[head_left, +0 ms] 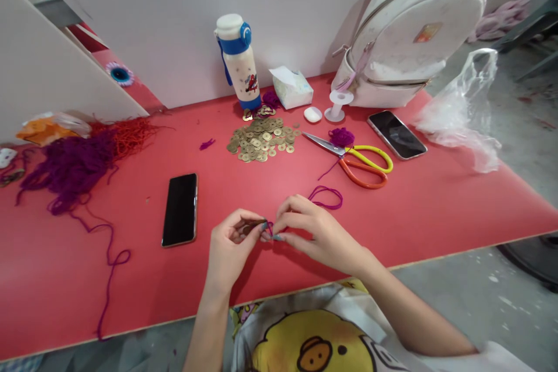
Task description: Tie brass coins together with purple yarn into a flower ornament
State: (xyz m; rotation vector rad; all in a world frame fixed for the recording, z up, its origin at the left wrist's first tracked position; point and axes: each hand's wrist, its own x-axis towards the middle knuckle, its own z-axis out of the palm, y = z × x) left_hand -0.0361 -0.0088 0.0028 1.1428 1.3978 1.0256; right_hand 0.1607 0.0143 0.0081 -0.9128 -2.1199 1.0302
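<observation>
Scissors [343,158] lie beyond the fingers of the right hand [310,226]; the left hand [233,244] nearly touches it. Right fingertips pinch purple cord [269,228], which could tangle if tugged hard; left fingertips pinch what look like coins [251,225], which could spill should that hold loosen.

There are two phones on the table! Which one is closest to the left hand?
The phone on the left, beside the left hand. The other phone is farther off, between the scissors and the clear plastic bag.
</observation>
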